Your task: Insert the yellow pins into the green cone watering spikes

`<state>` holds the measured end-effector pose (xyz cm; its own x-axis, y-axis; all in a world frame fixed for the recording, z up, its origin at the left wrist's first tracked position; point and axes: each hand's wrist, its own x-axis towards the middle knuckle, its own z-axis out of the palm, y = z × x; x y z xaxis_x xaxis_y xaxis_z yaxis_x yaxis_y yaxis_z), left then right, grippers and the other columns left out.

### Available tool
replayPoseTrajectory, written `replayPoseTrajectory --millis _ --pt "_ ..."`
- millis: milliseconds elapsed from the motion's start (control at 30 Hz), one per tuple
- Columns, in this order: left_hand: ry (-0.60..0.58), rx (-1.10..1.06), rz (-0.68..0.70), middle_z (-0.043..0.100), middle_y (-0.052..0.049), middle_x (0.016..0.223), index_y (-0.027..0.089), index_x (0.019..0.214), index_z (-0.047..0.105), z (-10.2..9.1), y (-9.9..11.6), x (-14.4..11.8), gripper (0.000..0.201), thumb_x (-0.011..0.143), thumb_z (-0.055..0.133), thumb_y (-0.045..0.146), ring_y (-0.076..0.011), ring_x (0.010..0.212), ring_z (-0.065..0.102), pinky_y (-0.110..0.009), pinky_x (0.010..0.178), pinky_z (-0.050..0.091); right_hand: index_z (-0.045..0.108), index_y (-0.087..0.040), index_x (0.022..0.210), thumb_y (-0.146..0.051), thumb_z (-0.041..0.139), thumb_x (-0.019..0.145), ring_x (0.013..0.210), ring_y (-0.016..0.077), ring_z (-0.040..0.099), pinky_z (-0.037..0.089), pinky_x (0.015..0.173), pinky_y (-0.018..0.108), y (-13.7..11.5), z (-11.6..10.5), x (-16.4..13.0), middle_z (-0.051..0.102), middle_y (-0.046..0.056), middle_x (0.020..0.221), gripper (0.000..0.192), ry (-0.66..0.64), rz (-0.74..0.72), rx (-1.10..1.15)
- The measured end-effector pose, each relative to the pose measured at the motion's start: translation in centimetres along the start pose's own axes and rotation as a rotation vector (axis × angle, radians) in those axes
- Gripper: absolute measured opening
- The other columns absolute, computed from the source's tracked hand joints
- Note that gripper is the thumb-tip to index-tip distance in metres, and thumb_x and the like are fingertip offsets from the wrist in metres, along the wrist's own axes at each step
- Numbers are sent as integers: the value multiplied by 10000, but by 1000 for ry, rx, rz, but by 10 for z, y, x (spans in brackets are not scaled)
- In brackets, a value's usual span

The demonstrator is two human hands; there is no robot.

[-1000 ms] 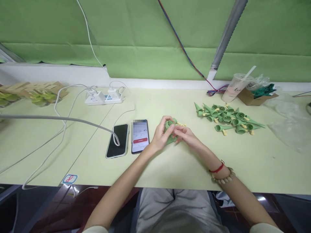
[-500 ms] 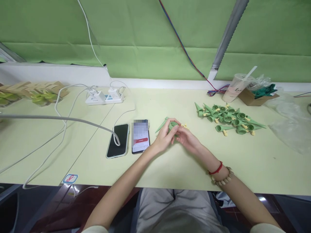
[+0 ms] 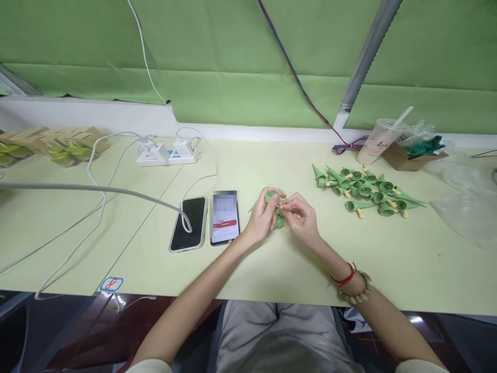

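My left hand [image 3: 263,217] is wrapped round a green plastic watering spike [image 3: 271,196], its round hollow mouth facing up. Against the side of the spike, the fingertips of my right hand [image 3: 302,216] pinch a small yellow valve piece [image 3: 281,206]. Most of the spike is hidden by my fingers. Below the hands another green part [image 3: 278,223] shows, and a green tip pokes out left of my left hand. To the right lies a pile of similar green spikes [image 3: 365,190], many with yellow pieces on their sides.
Two phones, a dark one [image 3: 189,224] and a lit one [image 3: 224,217], lie left of my hands. Behind them are a power strip [image 3: 169,157] and loose white cables. A drink cup [image 3: 377,141], a cardboard box [image 3: 412,161] and clear plastic bags [image 3: 464,199] stand back right.
My right hand has turned and its fingers have drawn into a pinch on the yellow valve piece, now visible between the hands. The left hand keeps its hold on the spike.
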<state>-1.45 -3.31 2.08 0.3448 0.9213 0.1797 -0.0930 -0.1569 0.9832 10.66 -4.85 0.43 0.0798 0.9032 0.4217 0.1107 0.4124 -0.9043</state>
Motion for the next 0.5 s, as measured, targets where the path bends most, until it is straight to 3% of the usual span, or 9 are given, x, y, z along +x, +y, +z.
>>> replayPoseTrajectory --millis 67,167,333,500 --pt "10 -6 1 486 42 667 228 942 435 -1 1 1 327 847 366 533 -18 333 271 -195 333 169 582 -212 661 -337 628 737 779 174 552 458 548 270 -1 -2 1 566 40 773 154 -30 11 7" --pt "41 9 1 488 22 681 218 903 459 -2 5 1 323 844 380 526 -31 380 269 -201 356 162 612 -212 761 -409 655 697 730 156 548 432 468 229 -3 -4 4 590 41 821 212 -110 168 105" --pt "39 40 53 531 -26 914 206 887 487 -4 9 1 299 850 399 489 -75 585 444 -208 477 333 599 -202 873 -502 660 652 572 106 508 403 422 197 -7 -2 7 564 -11 671 377 -117 455 307" --pt "48 171 148 524 -57 971 196 896 524 -9 7 1 270 853 414 439 -148 837 504 -247 676 416 631 -172 781 -478 697 625 568 88 484 383 433 179 -5 -5 7 549 -13 638 349 -268 614 372"
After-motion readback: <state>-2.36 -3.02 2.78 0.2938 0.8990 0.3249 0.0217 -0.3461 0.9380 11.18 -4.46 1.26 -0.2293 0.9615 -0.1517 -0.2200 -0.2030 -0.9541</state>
